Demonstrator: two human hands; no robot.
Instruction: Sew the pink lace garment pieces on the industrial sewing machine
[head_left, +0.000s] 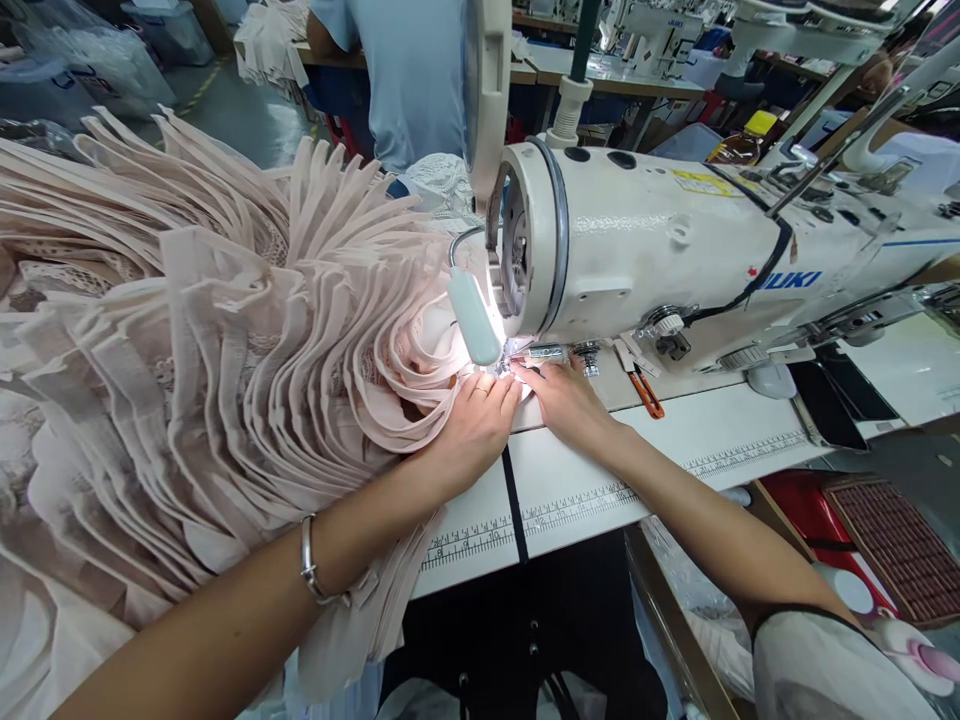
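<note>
Left hand (484,410) right in at the bright spot here, fingers side by side and nearly straight, palm down, tips at the pale pink fabric (247,340) beside the needle area; the thumb is out of sight, so I cannot tell whether it pinches the cloth or just presses. And the right hand (566,405) comes at it from the other side, loosely bent, index finger reaching toward the left fingertips, the two hands almost meeting; whether cloth is caught between its fingers I cannot tell. The fabric itself fills the left side, a great heap of layered bands and folds, curving in toward the hands and hanging over the near edge of the desk (562,465). Over the fingertips sits the lamp (475,315), throwing a strong white glow, and just behind it the rounded end of the white sewing machine (637,240), its body stretching off to the right with blue lettering on its side. Near the right hand lies an orange-handled tool (646,392), and a printed ruler (585,510) runs along the front of the desk, crossed by a black strip (515,505). Beyond the machine, a person in a light blue shirt (412,85)
</note>
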